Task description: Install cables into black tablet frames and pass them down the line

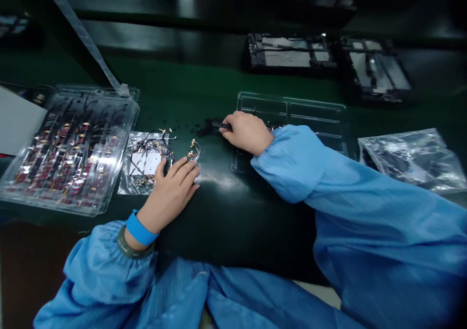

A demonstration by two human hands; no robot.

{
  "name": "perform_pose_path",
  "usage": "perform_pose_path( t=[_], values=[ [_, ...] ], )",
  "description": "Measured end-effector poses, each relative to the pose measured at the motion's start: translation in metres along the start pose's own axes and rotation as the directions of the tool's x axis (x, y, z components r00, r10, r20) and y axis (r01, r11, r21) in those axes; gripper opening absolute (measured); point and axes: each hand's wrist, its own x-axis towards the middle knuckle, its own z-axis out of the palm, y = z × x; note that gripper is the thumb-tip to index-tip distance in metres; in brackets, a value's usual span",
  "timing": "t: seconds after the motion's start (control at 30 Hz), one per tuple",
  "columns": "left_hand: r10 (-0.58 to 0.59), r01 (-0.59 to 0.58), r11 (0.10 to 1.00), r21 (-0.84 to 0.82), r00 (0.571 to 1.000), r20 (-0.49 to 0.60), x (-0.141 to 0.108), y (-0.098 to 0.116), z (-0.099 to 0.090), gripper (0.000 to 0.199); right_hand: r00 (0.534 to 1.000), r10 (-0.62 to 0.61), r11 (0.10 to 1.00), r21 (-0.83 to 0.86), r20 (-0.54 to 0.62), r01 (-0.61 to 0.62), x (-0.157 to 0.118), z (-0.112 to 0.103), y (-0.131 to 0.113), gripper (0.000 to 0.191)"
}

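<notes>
My right hand [245, 130] is closed round a dark tool that looks like tweezers [221, 125], its tip pointing left at a small heap of tiny black pieces [206, 127]. My left hand [175, 187] lies palm down, its fingers stretched out. At its fingertips are short cables with gold-coloured connectors [191, 153], partly hidden by the fingers. Just beyond that hand, a clear bag [128, 187] carries a white label [145, 164] and a tangle of black cables [150, 146]. Under my right wrist, a clear divided tray [310, 106] is partly covered.
On the left, stacked clear trays [132, 106] hold rows of small parts with dark cables. Two black-framed units [288, 51] stand at the back right. A crumpled clear bag [412, 161] lies to the right. A slanted strip [83, 32] rises behind the stacked trays.
</notes>
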Motion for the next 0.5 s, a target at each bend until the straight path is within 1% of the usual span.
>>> perform_pose_path(
  t=[0.17, 0.23, 0.3, 0.37, 0.43, 0.5],
  values=[
    [0.043, -0.045, 0.998, -0.054, 0.999, -0.029, -0.004, -0.002, -0.003, 0.028, 0.993, -0.004, 0.999, 0.034, 0.117, 0.000, -0.006, -0.007, -0.008, 0.027],
    [0.044, -0.047, 0.996, -0.074, 0.998, -0.048, -0.004, -0.003, -0.007, 0.026, 0.995, -0.002, 0.998, 0.056, 0.098, -0.003, -0.008, -0.010, -0.006, 0.028],
    [0.029, -0.035, 0.996, -0.087, 0.997, -0.069, -0.002, -0.004, -0.011, 0.021, 0.999, 0.000, 0.997, 0.072, 0.033, -0.002, -0.009, -0.013, -0.001, 0.029],
    [0.010, -0.018, 0.995, -0.099, 0.997, -0.078, 0.000, -0.004, -0.014, 0.018, 1.000, -0.026, 0.995, 0.091, -0.010, 0.027, -0.009, -0.015, 0.007, 0.027],
    [0.003, -0.010, 0.994, -0.111, 0.998, -0.068, 0.003, -0.002, -0.015, 0.020, 0.998, -0.070, 0.991, 0.112, 0.004, 0.069, -0.008, -0.015, 0.014, 0.025],
    [0.005, -0.011, 0.994, -0.105, 0.998, -0.058, 0.005, 0.000, -0.013, 0.025, 0.993, -0.110, 0.987, 0.123, 0.041, 0.105, -0.007, -0.014, 0.018, 0.025]
  ],
)
